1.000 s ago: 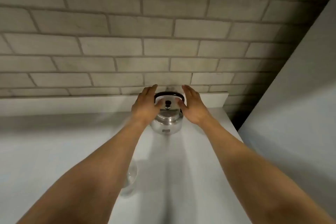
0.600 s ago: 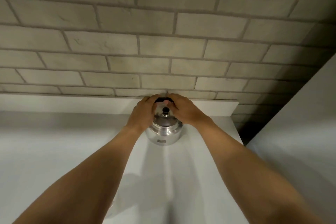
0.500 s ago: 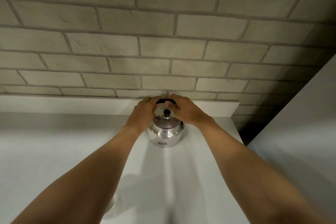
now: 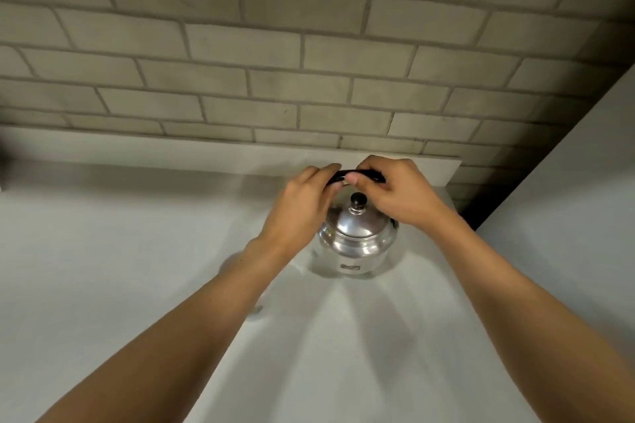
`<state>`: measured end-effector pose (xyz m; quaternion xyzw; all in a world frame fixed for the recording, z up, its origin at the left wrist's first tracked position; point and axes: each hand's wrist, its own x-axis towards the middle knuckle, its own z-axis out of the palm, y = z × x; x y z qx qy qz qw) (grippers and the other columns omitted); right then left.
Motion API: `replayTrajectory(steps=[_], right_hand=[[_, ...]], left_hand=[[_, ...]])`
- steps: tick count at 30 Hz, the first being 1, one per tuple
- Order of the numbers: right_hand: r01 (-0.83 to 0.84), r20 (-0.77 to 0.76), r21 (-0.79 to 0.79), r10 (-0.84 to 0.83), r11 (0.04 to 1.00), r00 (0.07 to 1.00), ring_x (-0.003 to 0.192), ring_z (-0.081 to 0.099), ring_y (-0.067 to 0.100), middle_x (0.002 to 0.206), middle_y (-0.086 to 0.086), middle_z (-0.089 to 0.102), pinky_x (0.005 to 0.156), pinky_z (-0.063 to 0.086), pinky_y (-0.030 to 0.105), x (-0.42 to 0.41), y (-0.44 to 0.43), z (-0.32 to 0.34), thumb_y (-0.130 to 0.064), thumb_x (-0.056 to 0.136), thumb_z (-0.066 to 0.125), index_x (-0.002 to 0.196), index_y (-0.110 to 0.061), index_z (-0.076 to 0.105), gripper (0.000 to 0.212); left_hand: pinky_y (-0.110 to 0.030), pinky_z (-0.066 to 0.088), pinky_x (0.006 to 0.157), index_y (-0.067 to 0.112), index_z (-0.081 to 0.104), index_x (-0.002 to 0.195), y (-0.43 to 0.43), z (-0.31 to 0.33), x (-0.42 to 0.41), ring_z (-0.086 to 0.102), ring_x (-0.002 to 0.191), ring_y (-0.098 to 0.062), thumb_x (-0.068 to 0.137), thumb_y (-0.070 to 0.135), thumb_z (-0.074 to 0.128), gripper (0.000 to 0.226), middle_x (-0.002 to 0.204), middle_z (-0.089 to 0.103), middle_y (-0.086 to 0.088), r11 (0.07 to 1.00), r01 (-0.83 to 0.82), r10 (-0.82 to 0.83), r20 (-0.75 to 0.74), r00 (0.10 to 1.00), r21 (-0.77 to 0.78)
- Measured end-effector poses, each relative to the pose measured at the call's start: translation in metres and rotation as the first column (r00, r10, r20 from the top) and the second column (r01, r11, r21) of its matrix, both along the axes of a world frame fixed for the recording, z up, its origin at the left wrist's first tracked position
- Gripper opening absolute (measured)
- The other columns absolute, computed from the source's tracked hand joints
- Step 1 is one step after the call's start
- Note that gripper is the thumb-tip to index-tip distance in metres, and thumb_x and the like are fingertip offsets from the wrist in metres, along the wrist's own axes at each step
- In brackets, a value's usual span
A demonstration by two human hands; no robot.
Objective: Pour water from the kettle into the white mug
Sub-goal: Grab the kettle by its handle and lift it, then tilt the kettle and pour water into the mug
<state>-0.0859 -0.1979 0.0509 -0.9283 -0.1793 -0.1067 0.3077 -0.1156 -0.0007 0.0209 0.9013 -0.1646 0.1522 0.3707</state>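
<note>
At the back right of the white bench [image 4: 120, 268], close to its raised rear lip and right edge, stands one steel kettle [image 4: 357, 244]. Left hand [image 4: 302, 209] and right hand [image 4: 395, 196] both curl closed around its black handle [image 4: 338, 176]. Wide bare bench lies leftward and nearer.

One kettle [image 4: 357, 244] of polished metal is shown, fitted with one black handle [image 4: 343, 176] and one lid carrying a single dark knob [image 4: 358, 199]. Two hands are counted, a left hand [image 4: 302, 208] and a right hand [image 4: 398, 194], on two bare forearms. One white worktop [image 4: 103, 268] and one brick wall [image 4: 275, 62] are seen.
</note>
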Motion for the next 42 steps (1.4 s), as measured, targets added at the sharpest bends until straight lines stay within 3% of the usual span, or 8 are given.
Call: replayTrajectory(steps=[4, 7, 12, 17, 23, 29, 34, 42], right_hand=[[0.014, -0.009, 0.048, -0.014, 0.999, 1.000, 0.062, 0.060, 0.002, 0.064, -0.022, 0.066, 0.055, 0.039, 0.011, -0.043, -0.003, 0.001, -0.056, 0.093, 0.062, 0.090, -0.027, 0.074, 0.031], [0.017, -0.014, 0.058, -0.016, 0.998, 1.000, 0.064, 0.063, 0.002, 0.070, -0.020, 0.070, 0.057, 0.040, 0.009, -0.069, -0.004, 0.004, -0.050, 0.095, 0.067, 0.092, -0.027, 0.076, 0.025], [0.006, -0.010, 0.029, -0.006, 1.000, 1.000, 0.074, 0.071, 0.016, 0.079, -0.003, 0.078, 0.068, 0.054, 0.029, -0.096, 0.005, 0.017, -0.042, 0.097, 0.068, 0.098, -0.021, 0.079, 0.024], [-0.016, 0.014, -0.029, 0.017, 0.999, 1.000, 0.070, 0.068, 0.013, 0.076, -0.001, 0.077, 0.063, 0.048, 0.017, -0.111, 0.012, 0.027, -0.041, 0.097, 0.068, 0.099, -0.019, 0.080, 0.025], [-0.067, 0.006, -0.131, 0.069, 0.989, 0.998, 0.075, 0.069, 0.015, 0.080, -0.004, 0.077, 0.067, 0.051, 0.030, -0.112, 0.025, 0.050, -0.049, 0.096, 0.064, 0.100, -0.025, 0.079, 0.028], [-0.135, 0.021, -0.273, 0.146, 0.953, 0.989, 0.073, 0.070, 0.022, 0.078, 0.004, 0.077, 0.073, 0.057, 0.042, -0.108, 0.048, 0.069, -0.058, 0.094, 0.060, 0.108, -0.026, 0.078, 0.039], [-0.184, 0.025, -0.342, 0.205, 0.921, 0.978, 0.066, 0.065, 0.012, 0.074, -0.001, 0.076, 0.069, 0.057, 0.042, -0.105, 0.068, 0.080, -0.055, 0.096, 0.060, 0.106, -0.027, 0.080, 0.036], [-0.255, 0.028, -0.454, 0.300, 0.854, 0.953, 0.064, 0.058, 0.018, 0.078, -0.002, 0.079, 0.064, 0.051, 0.035, -0.103, 0.094, 0.088, -0.050, 0.098, 0.061, 0.106, -0.025, 0.082, 0.034]], left_hand=[[-0.036, 0.057, 0.078, 0.023, 0.047, 0.147, 0.009, -0.021, -0.075, 0.052, 0.122, -0.022, 0.101, 0.025, 0.057, 0.047, 0.141, 0.051, 0.002, 0.995, -0.036, 0.018, 0.176, 0.984, 0.096], [-0.041, 0.055, 0.091, 0.018, 0.056, 0.142, 0.011, -0.045, -0.114, 0.055, 0.122, -0.025, 0.100, 0.022, 0.058, 0.042, 0.141, 0.057, -0.003, 0.973, 0.031, -0.100, 0.293, 0.951, 0.231], [-0.042, 0.054, 0.095, 0.015, 0.057, 0.143, -0.001, -0.058, -0.140, 0.058, 0.125, -0.026, 0.102, 0.031, 0.058, 0.044, 0.143, 0.060, -0.001, 0.954, 0.004, -0.107, 0.327, 0.939, 0.300], [-0.038, 0.048, 0.108, 0.013, 0.048, 0.150, -0.005, -0.060, -0.146, 0.044, 0.142, -0.026, 0.106, 0.034, 0.050, 0.048, 0.152, 0.052, -0.005, 0.950, 0.000, -0.091, 0.276, 0.957, 0.313], [-0.044, 0.059, 0.092, 0.008, 0.050, 0.148, -0.004, -0.053, -0.147, 0.041, 0.144, -0.028, 0.106, 0.028, 0.050, 0.046, 0.151, 0.051, -0.009, 0.987, 0.082, -0.108, 0.188, 0.976, 0.141], [-0.050, 0.053, 0.101, 0.005, 0.053, 0.145, 0.000, -0.048, -0.154, 0.045, 0.142, -0.034, 0.104, 0.023, 0.053, 0.045, 0.148, 0.054, -0.013, 0.997, 0.063, -0.068, 0.185, 0.980, 0.036], [-0.047, 0.051, 0.104, 0.002, 0.057, 0.141, 0.004, -0.045, -0.158, 0.053, 0.133, -0.036, 0.103, 0.023, 0.055, 0.043, 0.142, 0.059, -0.014, 0.999, 0.017, -0.007, 0.214, 0.977, -0.045], [-0.042, 0.046, 0.110, -0.002, 0.057, 0.139, 0.008, -0.047, -0.159, 0.056, 0.129, -0.035, 0.102, 0.017, 0.059, 0.042, 0.141, 0.058, -0.018, 0.981, 0.014, 0.029, 0.217, 0.976, -0.191]])
